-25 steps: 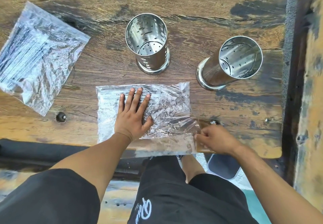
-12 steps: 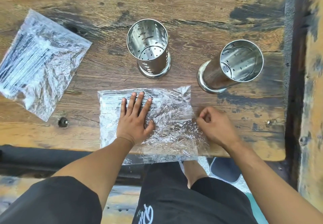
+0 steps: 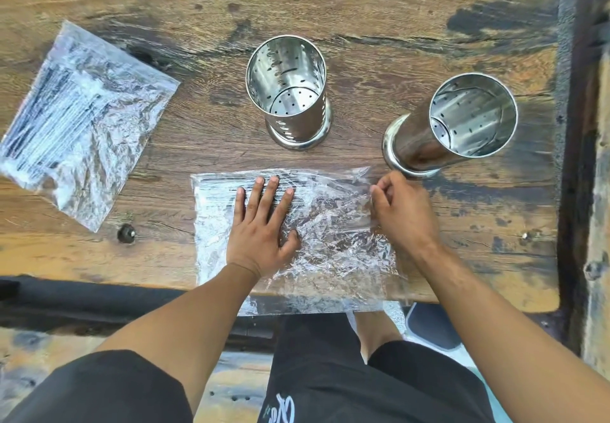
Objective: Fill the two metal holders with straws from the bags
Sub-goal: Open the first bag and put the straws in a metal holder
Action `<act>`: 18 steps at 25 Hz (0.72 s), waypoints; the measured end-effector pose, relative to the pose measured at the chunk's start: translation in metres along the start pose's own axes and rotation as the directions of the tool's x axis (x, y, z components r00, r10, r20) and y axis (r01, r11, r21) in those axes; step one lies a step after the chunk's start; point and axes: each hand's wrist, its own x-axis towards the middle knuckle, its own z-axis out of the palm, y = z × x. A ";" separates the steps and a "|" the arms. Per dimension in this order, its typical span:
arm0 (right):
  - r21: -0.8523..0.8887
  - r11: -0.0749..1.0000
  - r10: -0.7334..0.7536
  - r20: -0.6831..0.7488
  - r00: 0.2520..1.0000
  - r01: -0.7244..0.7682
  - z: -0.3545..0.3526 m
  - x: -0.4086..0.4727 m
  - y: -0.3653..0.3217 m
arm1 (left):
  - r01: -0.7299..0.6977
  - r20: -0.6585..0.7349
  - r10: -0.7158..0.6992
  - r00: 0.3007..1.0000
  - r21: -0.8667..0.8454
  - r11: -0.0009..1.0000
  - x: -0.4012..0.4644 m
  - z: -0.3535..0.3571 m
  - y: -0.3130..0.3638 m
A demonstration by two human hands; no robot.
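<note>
Two empty perforated metal holders stand upright on the wooden table: one in the middle, the other to its right. A clear plastic bag of straws lies at the near table edge and hangs slightly over it. My left hand lies flat on the bag's left half, fingers spread. My right hand pinches the bag's right edge near its far corner. A second bag of dark straws lies at the far left.
A round metal bolt head sits in the table between the two bags. The table's right edge runs along a dark gap beside a rough wall. My legs and a foot show below the near edge.
My right hand has slid along the bag's right edge from the near corner toward the far corner. My left hand stays pressed flat on the bag.
</note>
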 end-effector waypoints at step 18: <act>0.617 0.644 0.444 0.180 0.878 -0.452 0.004 -0.033 -0.011 | -0.021 -0.091 0.010 0.996 -0.125 0.992 -0.001 0.003 -0.002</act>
